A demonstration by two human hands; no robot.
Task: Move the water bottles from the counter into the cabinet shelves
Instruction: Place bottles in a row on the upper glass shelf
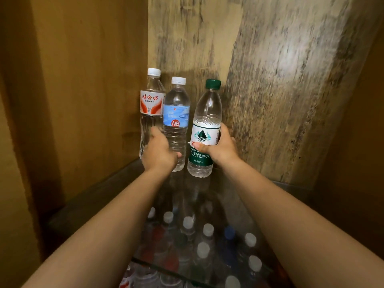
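Observation:
Three water bottles stand at the back of a glass shelf [239,196] inside a wooden cabinet. The red-labelled bottle [151,104] with a white cap is at the far left, against the cabinet's side wall. Beside it is the blue-labelled bottle [176,115], also white-capped. My left hand [159,152] is wrapped round the lower part of the blue-labelled bottle, fingers reaching between the two bottles. My right hand [222,148] grips the green-capped bottle [205,125] round its white and green label; this bottle tilts slightly and its base is at shelf level.
Through the glass shelf I see several more bottles [207,242] with white, blue and green caps on a lower shelf. A rough wooden back panel [280,90] rises behind the bottles. Cabinet side walls [83,90] close in left and right.

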